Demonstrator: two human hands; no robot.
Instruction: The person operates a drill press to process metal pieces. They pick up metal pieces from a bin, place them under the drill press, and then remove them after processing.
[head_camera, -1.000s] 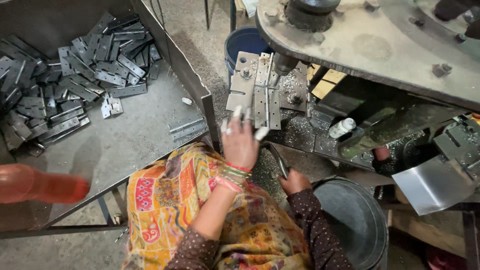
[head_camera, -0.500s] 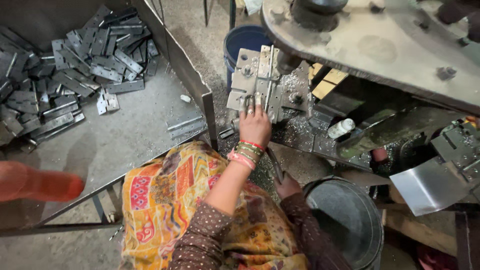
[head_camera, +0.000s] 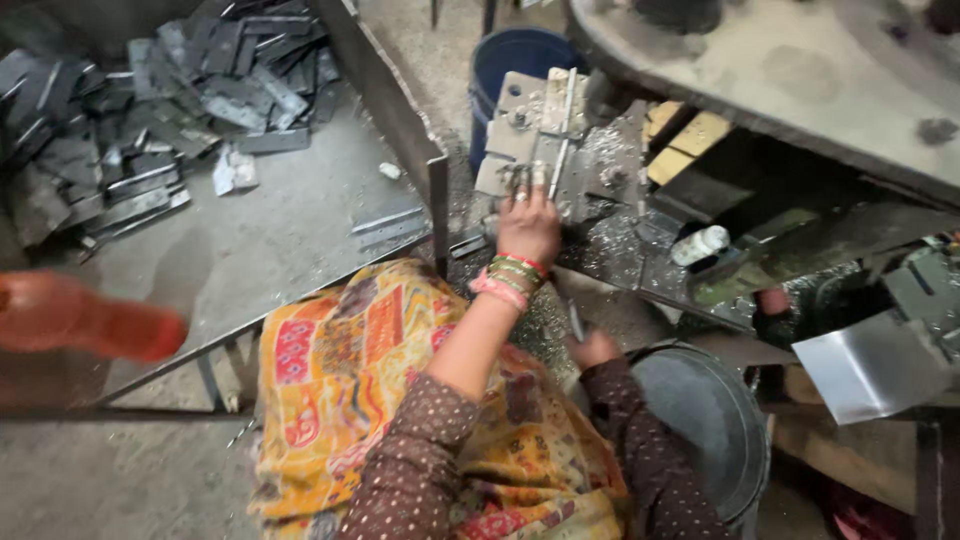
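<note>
Metal plates (head_camera: 545, 135) on the press bed lie under the left hand (head_camera: 527, 228), fingers spread flat; right hand (head_camera: 592, 348) grips a thin rod (head_camera: 576, 320).

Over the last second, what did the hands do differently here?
The left hand, lifted a second ago with a pale piece in its fingers, reached forward and now rests on the metal press plate. The right hand stayed low beside the grey bucket, gripping a thin tool. The pile of metal strips looks unchanged.

Metal wkshop: press machine (head_camera: 800, 90), cut plates (head_camera: 150, 110).
</note>
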